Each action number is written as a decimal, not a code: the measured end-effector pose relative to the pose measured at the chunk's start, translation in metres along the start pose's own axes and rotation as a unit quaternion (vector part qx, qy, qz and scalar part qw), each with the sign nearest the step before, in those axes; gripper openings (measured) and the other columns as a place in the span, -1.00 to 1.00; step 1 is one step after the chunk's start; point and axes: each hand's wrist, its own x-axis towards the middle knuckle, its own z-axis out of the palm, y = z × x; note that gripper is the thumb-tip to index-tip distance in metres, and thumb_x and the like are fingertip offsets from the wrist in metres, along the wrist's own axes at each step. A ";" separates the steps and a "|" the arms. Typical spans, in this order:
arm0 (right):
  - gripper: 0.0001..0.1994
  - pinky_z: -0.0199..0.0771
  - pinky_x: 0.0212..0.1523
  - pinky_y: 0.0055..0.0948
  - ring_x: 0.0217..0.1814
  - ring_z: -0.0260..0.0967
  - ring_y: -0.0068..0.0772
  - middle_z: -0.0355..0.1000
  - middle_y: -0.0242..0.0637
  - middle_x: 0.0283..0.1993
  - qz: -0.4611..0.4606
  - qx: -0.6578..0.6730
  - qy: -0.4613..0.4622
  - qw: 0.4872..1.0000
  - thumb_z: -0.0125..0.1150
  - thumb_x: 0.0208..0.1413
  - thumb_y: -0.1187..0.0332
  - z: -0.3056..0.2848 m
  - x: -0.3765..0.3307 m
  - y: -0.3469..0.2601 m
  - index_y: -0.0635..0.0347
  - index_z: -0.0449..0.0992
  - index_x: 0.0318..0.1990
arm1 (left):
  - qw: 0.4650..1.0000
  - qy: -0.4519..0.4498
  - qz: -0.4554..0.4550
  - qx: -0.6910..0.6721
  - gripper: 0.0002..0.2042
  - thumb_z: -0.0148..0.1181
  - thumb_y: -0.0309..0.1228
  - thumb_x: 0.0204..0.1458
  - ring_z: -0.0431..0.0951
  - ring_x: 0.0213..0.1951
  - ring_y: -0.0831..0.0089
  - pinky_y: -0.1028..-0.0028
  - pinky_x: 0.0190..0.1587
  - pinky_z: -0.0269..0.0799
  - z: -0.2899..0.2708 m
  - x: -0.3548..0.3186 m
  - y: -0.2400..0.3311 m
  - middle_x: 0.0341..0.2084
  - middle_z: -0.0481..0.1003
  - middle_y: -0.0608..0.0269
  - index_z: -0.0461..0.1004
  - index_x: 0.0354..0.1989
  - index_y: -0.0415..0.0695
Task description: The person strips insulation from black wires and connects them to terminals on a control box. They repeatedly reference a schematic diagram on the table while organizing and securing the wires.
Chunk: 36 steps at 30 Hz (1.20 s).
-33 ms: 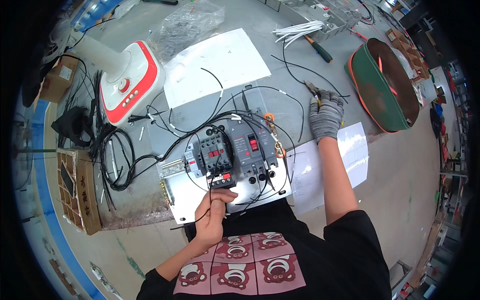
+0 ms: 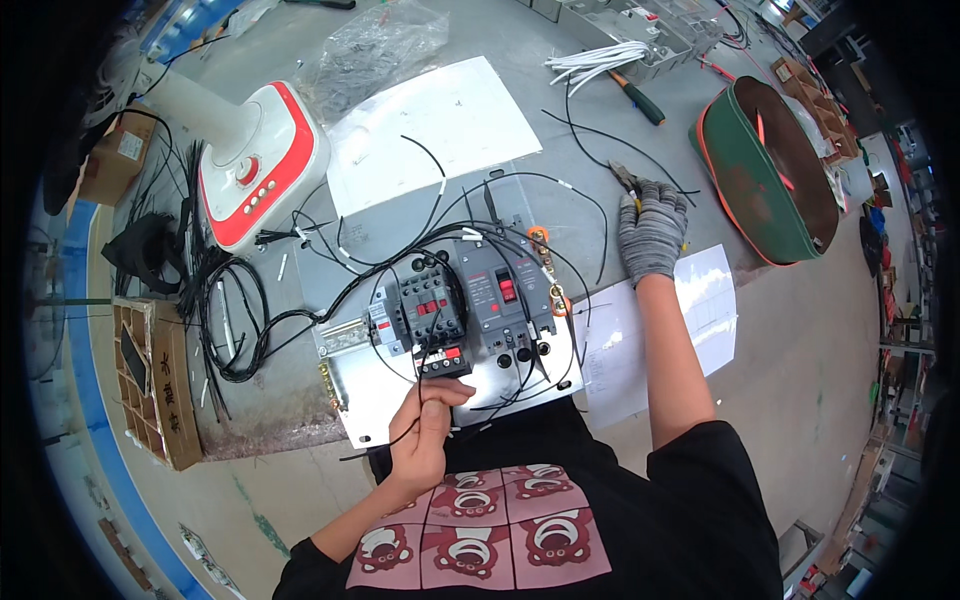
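Note:
My bare left hand (image 2: pixel 425 430) is at the near edge of a metal mounting plate (image 2: pixel 378 410), thumb and fingers closed on a thin black wire (image 2: pixel 420 392). This wire runs up to a black contactor (image 2: pixel 432 305) with a small block at its near end. Right of the contactor sits a grey circuit breaker (image 2: pixel 503 290) with a red switch. Several black wires with white sleeves arch over both devices. Away to the right, my right hand (image 2: pixel 652 232), in a grey glove, is closed round pliers (image 2: pixel 625 180), jaws pointing away from me. The glove hides most of their handles.
A white-and-red fan base (image 2: pixel 262 165) stands left, beside coiled black wires (image 2: pixel 240 372) and a compartmented box (image 2: pixel 160 385). White paper (image 2: pixel 430 130) lies behind the plate, printed sheets (image 2: pixel 660 340) under my right forearm. A green bin (image 2: pixel 750 185) and a screwdriver (image 2: pixel 640 100) are at right.

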 end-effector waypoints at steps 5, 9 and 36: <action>-0.63 0.25 0.07 -0.05 0.05 0.25 0.02 0.34 -0.07 -0.01 -0.002 0.001 -0.007 1.000 0.12 0.04 0.19 0.003 0.000 0.003 0.14 0.44 -0.01 | 1.000 -0.002 0.012 -0.003 -0.77 -0.23 -0.41 0.29 0.07 -0.59 0.79 0.70 -0.50 0.05 0.000 0.001 -0.002 -0.15 0.47 0.17 0.39 -0.22 -0.26; -0.63 0.25 0.08 -0.05 0.05 0.25 0.00 0.34 -0.08 -0.01 0.001 -0.008 -0.011 1.000 0.12 0.05 0.19 0.001 0.001 0.001 0.15 0.43 -0.01 | 1.000 -0.002 0.015 0.001 -0.76 -0.23 -0.41 0.29 0.07 -0.60 0.80 0.70 -0.50 0.04 0.000 0.001 -0.001 -0.16 0.47 0.17 0.39 -0.22 -0.25; -0.65 0.24 0.11 -0.03 0.08 0.24 0.07 0.33 0.01 0.01 -0.003 -0.001 -0.004 1.000 0.12 0.06 0.24 -0.001 0.000 -0.002 0.17 0.44 -0.01 | 0.999 -0.001 0.005 0.035 -0.75 -0.18 -0.40 0.26 0.23 -0.51 0.71 0.65 -0.39 0.21 -0.003 0.002 0.001 -0.20 0.50 0.14 0.43 -0.23 -0.29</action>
